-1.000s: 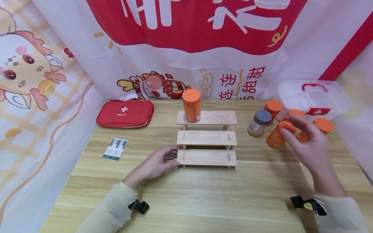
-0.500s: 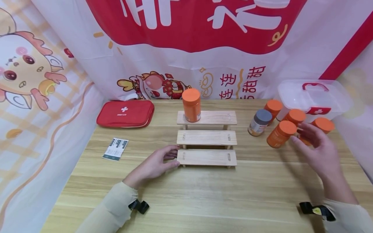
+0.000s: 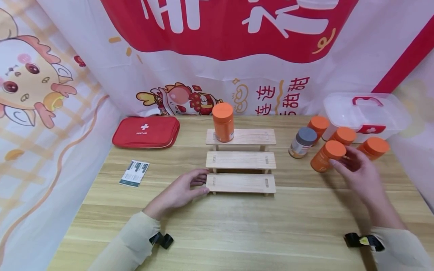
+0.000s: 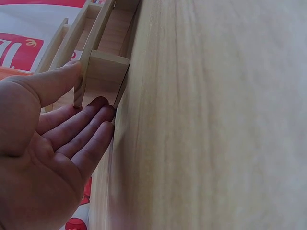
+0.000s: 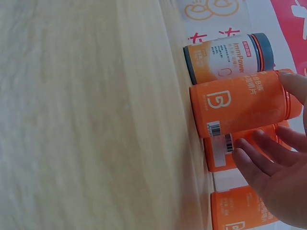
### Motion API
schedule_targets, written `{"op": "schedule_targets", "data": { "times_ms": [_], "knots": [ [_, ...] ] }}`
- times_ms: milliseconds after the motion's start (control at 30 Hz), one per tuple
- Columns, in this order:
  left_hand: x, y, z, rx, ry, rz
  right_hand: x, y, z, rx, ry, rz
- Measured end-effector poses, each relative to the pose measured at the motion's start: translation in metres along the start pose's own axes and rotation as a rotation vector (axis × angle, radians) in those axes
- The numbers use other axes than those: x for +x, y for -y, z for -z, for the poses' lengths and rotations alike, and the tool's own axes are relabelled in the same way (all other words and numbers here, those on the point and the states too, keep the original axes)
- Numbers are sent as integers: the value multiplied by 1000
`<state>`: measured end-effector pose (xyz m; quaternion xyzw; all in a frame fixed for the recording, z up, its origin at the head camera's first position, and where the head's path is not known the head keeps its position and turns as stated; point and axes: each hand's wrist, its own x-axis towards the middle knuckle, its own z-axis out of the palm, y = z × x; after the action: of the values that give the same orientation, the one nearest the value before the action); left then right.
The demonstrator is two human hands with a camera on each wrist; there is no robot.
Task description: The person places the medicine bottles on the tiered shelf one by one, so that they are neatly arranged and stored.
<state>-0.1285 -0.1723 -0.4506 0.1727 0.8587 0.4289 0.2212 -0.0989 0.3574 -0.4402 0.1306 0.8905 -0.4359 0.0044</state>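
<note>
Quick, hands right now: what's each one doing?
Left hand: closed, holding the lowest step by its end.
Right hand: open, at the front orange jar, not gripping it.

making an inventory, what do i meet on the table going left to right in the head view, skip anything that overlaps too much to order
Red first aid pouch → three-tier wooden stand → grey-capped bottle → nearest orange-capped bottle → rightmost orange-capped bottle
</note>
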Motion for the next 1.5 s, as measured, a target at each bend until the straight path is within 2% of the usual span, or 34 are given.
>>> {"op": "schedule_targets", "data": {
  "times_ms": [300, 1033, 1333, 1500],
  "knots": [
    [0, -2, 0, -7, 5, -14, 5, 0, -6, -31, 0, -40],
    [0, 0, 0, -10, 10, -8, 4, 0, -8, 10, -28, 21],
    [0, 2, -1, -16, 10, -6, 0, 3, -6, 27, -38, -2],
    [0, 1, -1, -18, 7, -10, -4, 7, -1, 47, -76, 1]
  ]
}}
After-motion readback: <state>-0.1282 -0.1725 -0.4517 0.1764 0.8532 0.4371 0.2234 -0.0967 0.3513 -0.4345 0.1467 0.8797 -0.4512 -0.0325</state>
